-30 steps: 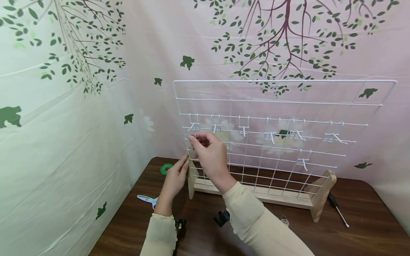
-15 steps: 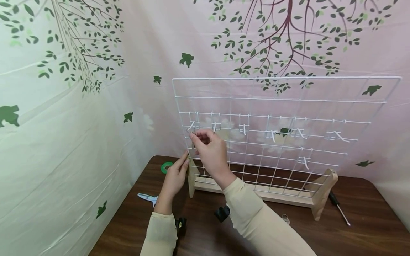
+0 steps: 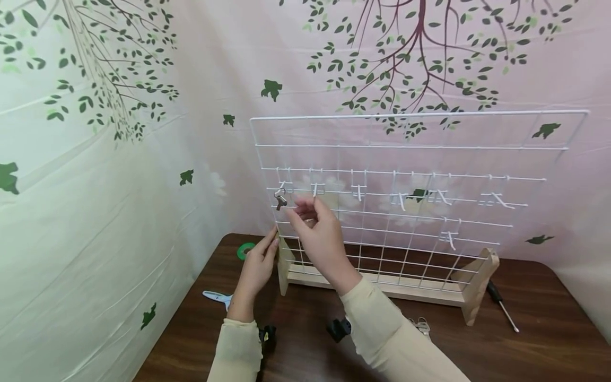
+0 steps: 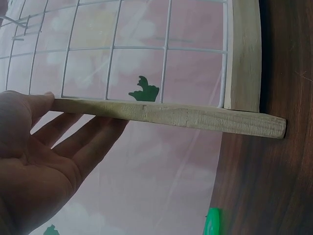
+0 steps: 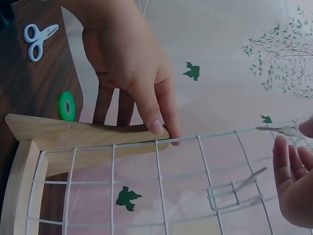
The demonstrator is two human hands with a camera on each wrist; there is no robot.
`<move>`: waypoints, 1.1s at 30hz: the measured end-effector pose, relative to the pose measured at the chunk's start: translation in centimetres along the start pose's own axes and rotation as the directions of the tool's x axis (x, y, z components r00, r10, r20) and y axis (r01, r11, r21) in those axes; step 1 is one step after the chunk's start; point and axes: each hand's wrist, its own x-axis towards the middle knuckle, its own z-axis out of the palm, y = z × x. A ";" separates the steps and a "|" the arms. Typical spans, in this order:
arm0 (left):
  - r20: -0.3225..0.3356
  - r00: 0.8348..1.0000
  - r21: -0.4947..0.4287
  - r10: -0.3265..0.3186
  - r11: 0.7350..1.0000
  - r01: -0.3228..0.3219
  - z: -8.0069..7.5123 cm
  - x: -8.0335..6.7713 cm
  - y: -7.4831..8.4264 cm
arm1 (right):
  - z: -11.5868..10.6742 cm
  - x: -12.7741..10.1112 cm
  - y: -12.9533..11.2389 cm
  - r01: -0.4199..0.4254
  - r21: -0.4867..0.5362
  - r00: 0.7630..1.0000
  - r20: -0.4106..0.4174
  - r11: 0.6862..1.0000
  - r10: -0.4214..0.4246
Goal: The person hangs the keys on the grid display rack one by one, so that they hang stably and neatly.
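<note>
left hand (image 3: pixel 255 268) open, straight fingers steadying wooden foot (image 3: pixel 285 265) of grid (image 3: pixel 406 159). right hand (image 3: pixel 320 231) loosely open, empty, beside key (image 3: pixel 279 200) hanging on hook (image 3: pixel 282 187).

Two bare hands, long cream sleeves, ribbed cuffs, black wrist-mounted cameras

1. Key (image 3: pixel 280 201) on leftmost hook: too small in head view for its shape or ring to be made out
2. Right hand (image 3: pixel 319 229): fingertips blurred in head view; right wrist view cuts it off at the right edge (image 5: pixel 295 182)
3. Left hand (image 4: pixel 36 164): palm cut by left and bottom edges of left wrist view
4. Green tape roll (image 4: pixel 212 226): cut by bottom edge there
5. Small clear item (image 3: pixel 421 324) near the right sleeve: too small to identify
6. Wire grid (image 5: pixel 156 181): only a corner shows
</note>
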 end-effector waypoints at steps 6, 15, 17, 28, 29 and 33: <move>-0.001 0.999 0.012 -0.033 0.999 0.033 -0.2 -0.4 0.0 | -2.1 -3.8 -0.2 0.013 -0.047 1.000 0.021 0.999 -0.012; 0.019 0.999 0.005 -0.026 1.000 0.026 0.0 -0.5 -0.1 | -6.8 -8.5 0.6 0.070 -0.171 0.997 0.051 0.983 -0.062; 0.013 1.000 0.003 -0.009 1.000 0.009 0.0 -0.3 0.0 | -8.3 -9.0 1.0 0.040 -0.194 0.998 0.055 0.980 -0.030; 0.025 1.000 -0.023 0.004 1.000 -0.003 -0.1 0.5 0.1 | -16.4 -10.0 5.9 -0.347 -0.198 0.938 -0.099 0.917 0.333; 0.026 1.000 -0.020 -0.001 1.000 0.002 -0.1 0.4 0.1 | -16.9 -10.2 6.4 -0.359 -0.195 0.933 -0.106 0.913 0.344; 0.027 1.000 -0.015 -0.006 1.000 0.006 -0.1 0.1 0.0 | -18.8 -11.1 8.4 -0.419 -0.190 0.907 -0.115 0.888 0.404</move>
